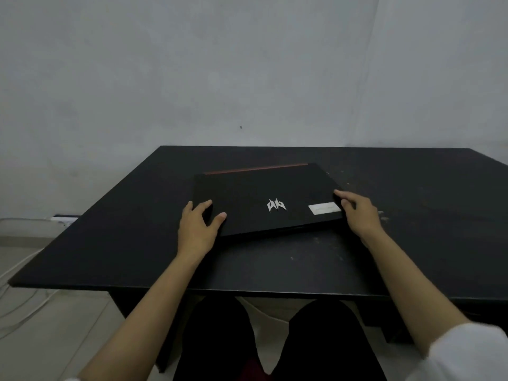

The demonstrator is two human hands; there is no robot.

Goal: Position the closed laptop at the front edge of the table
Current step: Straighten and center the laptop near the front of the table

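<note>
The closed laptop is gripped at both near corners, left hand and right hand each wrapped round an edge. It's sat mid-table, slightly skewed. Looks like it just needs to be slid back toward the near edge and squared up.

A plain room, likely in a home: a bare grey plastered wall, a scuffed black surface against it, pale floor tiles with loose white cables.
</note>
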